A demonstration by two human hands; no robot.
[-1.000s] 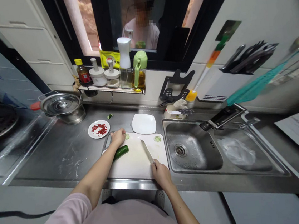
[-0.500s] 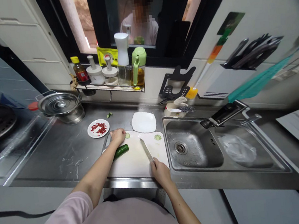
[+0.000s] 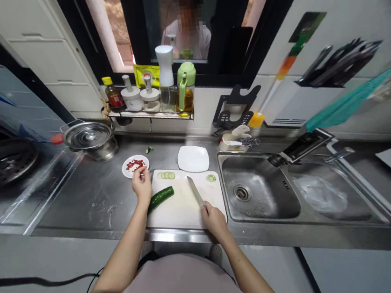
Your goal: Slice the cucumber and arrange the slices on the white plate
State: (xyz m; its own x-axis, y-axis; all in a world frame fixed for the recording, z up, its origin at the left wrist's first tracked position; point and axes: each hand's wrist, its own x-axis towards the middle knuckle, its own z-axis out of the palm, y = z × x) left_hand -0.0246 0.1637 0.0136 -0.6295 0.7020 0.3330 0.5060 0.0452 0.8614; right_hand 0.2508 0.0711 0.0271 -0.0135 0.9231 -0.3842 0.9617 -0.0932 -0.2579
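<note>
The knife [image 3: 196,191] is in my right hand [image 3: 213,217], its blade over the right half of the white cutting board [image 3: 185,213]. My left hand [image 3: 142,186] hovers at the board's left edge beside the small white plate [image 3: 125,170] of chopped red pieces. Its fingers are loosely bent, with nothing visible in them. Below it lies a cut cucumber [image 3: 161,197], slanting across the board's left side. Several pale cucumber slices [image 3: 166,175] overlap in a row along the far edge. More slices [image 3: 211,178] are stacked near the far right corner.
An empty white dish [image 3: 193,159] stands behind the board. Green scraps [image 3: 149,149] lie near the red pieces. A lidded steel pot [image 3: 100,145] is on the left, the sink [image 3: 260,191] on the right. Seasoning bottles [image 3: 114,97] line a wall shelf [image 3: 149,114].
My left hand has drawn back to the left, off the far edge of the board, uncovering the row of slices. The knife stays in my right hand. The view has shifted slightly.
</note>
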